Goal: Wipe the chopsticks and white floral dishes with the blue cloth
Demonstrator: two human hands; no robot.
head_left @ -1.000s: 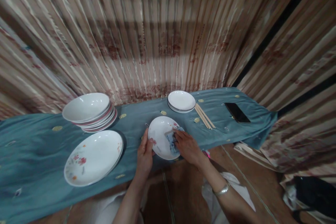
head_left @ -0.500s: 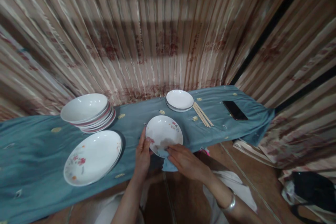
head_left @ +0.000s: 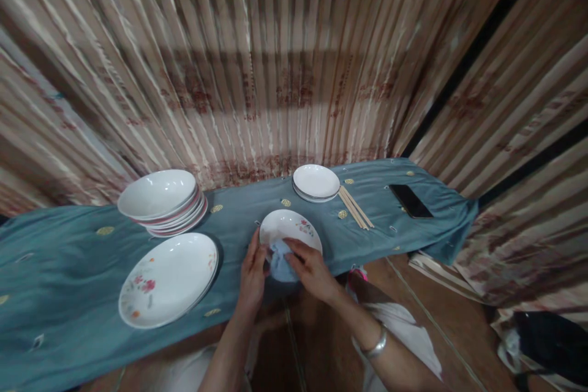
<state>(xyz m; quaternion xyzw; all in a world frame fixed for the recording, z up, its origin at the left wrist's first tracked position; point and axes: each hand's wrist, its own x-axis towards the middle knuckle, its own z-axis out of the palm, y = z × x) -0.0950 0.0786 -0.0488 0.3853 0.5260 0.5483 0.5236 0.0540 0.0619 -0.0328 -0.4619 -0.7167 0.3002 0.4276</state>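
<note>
A white plate with small red flowers (head_left: 287, 222) is at the near edge of the cloth-covered table. My left hand (head_left: 254, 267) grips its left rim, thumb on top and the other fingers partly hidden. In my right hand (head_left: 315, 266) is a light blue cloth (head_left: 282, 262), bunched up and pressed on the plate's near left part. The cloth and my right fingers cover the plate's lower part.
Left of the plate lie an oval flowered plate (head_left: 169, 278) and a stack of bowls (head_left: 158, 194). Behind it sit stacked small plates (head_left: 316, 179), with several chopsticks (head_left: 356, 208) and a black phone (head_left: 410, 201) farther right. A teal cloth (head_left: 68, 294) covers the table; a pleated curtain (head_left: 294, 98) hangs behind.
My right hand has moved left and up over the plate with the blue cloth, from the near rim onto its left part. My left hand keeps its hold. The view has shifted slightly.
</note>
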